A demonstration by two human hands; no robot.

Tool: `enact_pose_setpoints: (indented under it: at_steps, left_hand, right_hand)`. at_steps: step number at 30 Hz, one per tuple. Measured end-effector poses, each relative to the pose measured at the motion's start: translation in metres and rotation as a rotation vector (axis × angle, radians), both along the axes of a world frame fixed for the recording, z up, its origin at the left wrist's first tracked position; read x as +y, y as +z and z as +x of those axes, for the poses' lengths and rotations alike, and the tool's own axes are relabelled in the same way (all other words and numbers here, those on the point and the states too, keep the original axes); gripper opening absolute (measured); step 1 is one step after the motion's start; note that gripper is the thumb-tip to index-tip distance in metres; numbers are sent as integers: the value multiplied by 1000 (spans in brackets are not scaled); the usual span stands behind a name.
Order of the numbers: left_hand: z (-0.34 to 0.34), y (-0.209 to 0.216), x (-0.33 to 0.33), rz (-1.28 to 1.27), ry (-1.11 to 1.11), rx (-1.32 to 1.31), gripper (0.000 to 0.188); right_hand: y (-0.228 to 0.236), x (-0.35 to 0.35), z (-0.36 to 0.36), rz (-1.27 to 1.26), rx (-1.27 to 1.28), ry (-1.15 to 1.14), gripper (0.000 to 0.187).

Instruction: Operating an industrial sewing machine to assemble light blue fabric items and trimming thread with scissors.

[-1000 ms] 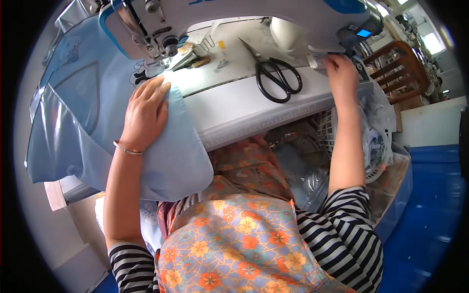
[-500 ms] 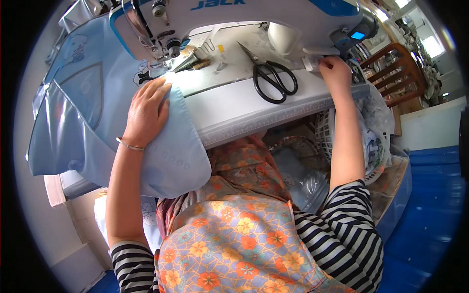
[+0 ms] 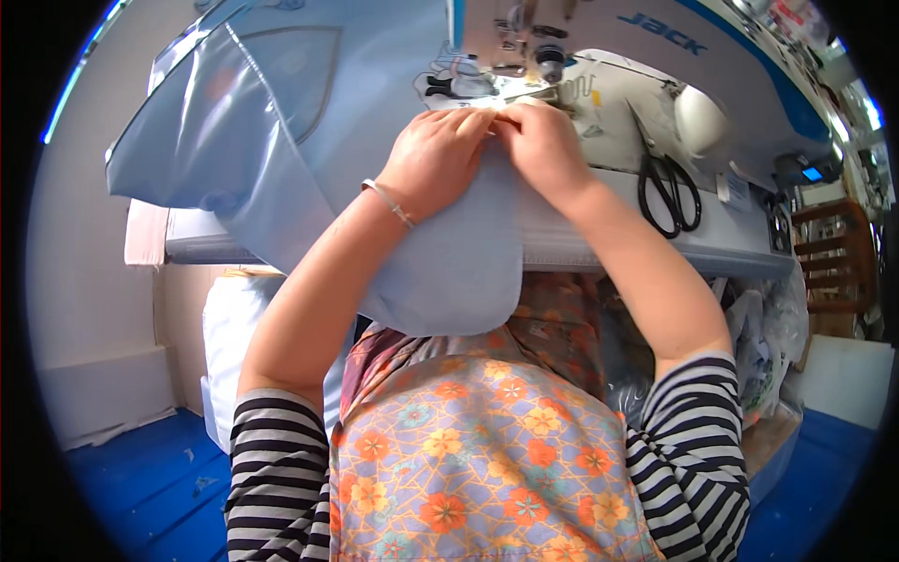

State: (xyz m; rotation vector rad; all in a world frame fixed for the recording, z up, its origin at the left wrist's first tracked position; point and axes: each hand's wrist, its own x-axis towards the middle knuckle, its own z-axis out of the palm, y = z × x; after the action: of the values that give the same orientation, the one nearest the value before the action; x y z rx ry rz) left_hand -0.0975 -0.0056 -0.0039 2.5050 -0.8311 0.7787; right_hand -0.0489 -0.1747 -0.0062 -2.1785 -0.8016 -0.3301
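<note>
A light blue fabric piece (image 3: 454,272) with a curved, stitched edge hangs over the table front toward my lap. My left hand (image 3: 440,155) rests on it, fingers bent together and closed at its upper right edge. Meeting it there, my right hand (image 3: 543,150) has its thumb and fingers pinched; what lies between them is hidden. Both sets of fingertips are just in front of the lit needle area of the white and blue sewing machine (image 3: 618,33). Black appliqué shapes (image 3: 459,86) show on the fabric beyond my left hand.
Black-handled scissors (image 3: 669,192) lie on the table right of my right forearm. Farther right is a small white stack (image 3: 733,190) near the table edge. A brown wooden chair (image 3: 833,258) stands beyond. A clear plastic bag (image 3: 763,347) hangs below the table at right.
My right hand has left the small white stack at the right and come over to my left hand by the needle. My view has shifted, and my left fingers are now bent at the fabric edge.
</note>
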Motion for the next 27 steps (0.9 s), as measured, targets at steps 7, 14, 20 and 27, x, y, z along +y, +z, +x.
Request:
enact_pose_setpoints:
  at_steps: [7, 14, 20, 27]
  left_hand:
    - [9, -6, 12, 103, 66, 94, 24]
    - [13, -7, 12, 63, 79, 33, 21]
    - [6, 3, 4, 80, 26, 21, 28]
    - [16, 4, 19, 173, 104, 7, 25]
  right_hand:
    - [3, -28, 7, -135, -142, 158, 16]
    - [0, -23, 9, -246, -299, 228, 19]
    - [0, -24, 6, -251, -287, 209, 23]
    - [1, -19, -2, -273, -348, 247, 33]
